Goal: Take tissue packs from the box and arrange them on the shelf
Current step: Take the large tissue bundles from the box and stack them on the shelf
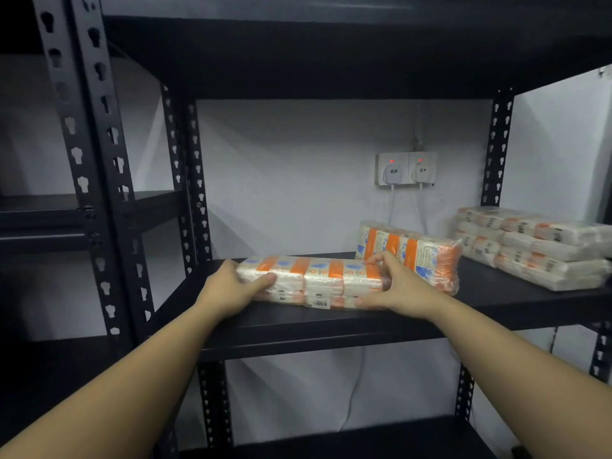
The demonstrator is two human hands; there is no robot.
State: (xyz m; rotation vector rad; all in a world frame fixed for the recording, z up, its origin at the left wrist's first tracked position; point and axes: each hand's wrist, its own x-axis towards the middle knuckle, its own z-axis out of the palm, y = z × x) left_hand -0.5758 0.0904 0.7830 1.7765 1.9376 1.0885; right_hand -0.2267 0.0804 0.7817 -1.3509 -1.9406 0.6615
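A white-and-orange tissue pack point(314, 279) lies flat on the black shelf board point(298, 323), near its front left. My left hand point(231, 286) grips the pack's left end, thumb along its front side. My right hand point(394, 286) holds the right end, fingers over the top and thumb low at the front. A second tissue pack point(414, 253) leans tilted just behind my right hand. Further right, a stack of tissue packs point(536, 246) sits at the shelf's right end. The box is out of view.
Black perforated uprights point(109, 193) frame the shelf on the left, with another upright point(496, 150) at the back right. A double wall socket point(407, 168) with two plugs and hanging cables sits behind the shelf. Another shelf board point(331, 54) hangs overhead and one point(331, 438) lies below.
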